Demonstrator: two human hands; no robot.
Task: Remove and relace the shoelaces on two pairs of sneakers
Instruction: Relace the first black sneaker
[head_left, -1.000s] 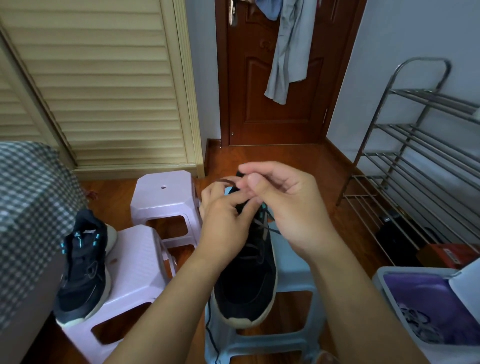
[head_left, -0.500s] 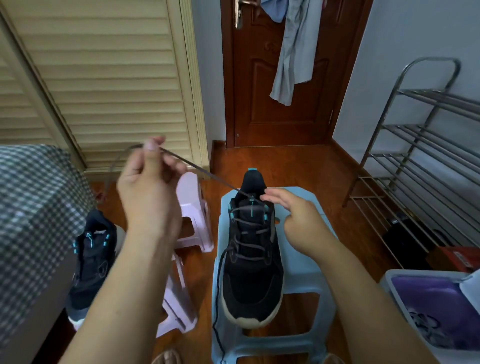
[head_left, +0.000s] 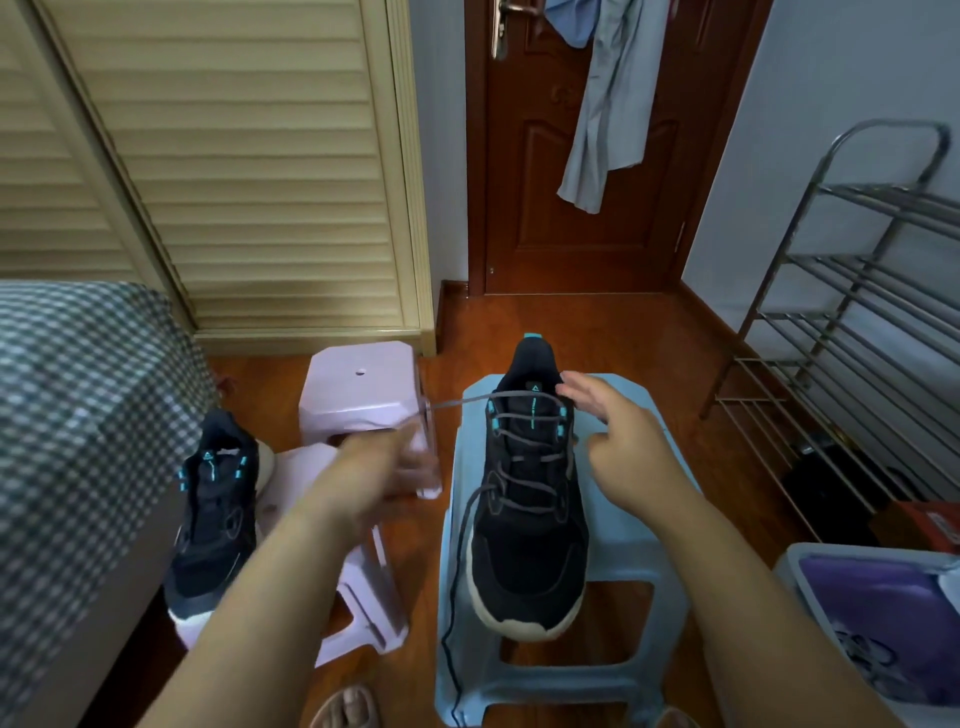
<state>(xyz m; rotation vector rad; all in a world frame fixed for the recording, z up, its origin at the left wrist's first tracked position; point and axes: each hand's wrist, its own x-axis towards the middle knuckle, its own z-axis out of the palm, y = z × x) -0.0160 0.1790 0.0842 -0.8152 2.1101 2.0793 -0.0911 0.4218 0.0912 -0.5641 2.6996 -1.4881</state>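
A black sneaker (head_left: 530, 509) with teal eyelets stands on a light blue stool (head_left: 618, 525), toe toward me. Its grey shoelace (head_left: 519, 397) crosses the top eyelets and stretches left to my left hand (head_left: 384, 467). That hand is blurred by motion beside the stool and seems to pinch the lace end. The lace's other end hangs down the stool's left side. My right hand (head_left: 618, 436) hovers with relaxed fingers at the sneaker's right top eyelet, fingertips at the lace. A second black sneaker (head_left: 213, 525) rests on a pink stool (head_left: 358, 587) at the left.
Another pink stool (head_left: 358, 384) stands behind the left one. A checked bed cover (head_left: 78, 415) fills the left. A metal shoe rack (head_left: 852, 332) lines the right wall, with a grey bin (head_left: 810, 566) holding purple items below it. A slipper (head_left: 345, 706) lies by my feet.
My left hand, raised high with the lace half a second ago, has dropped down to stool height. The lace now runs level to the left. My right hand opened beside the top eyelet.
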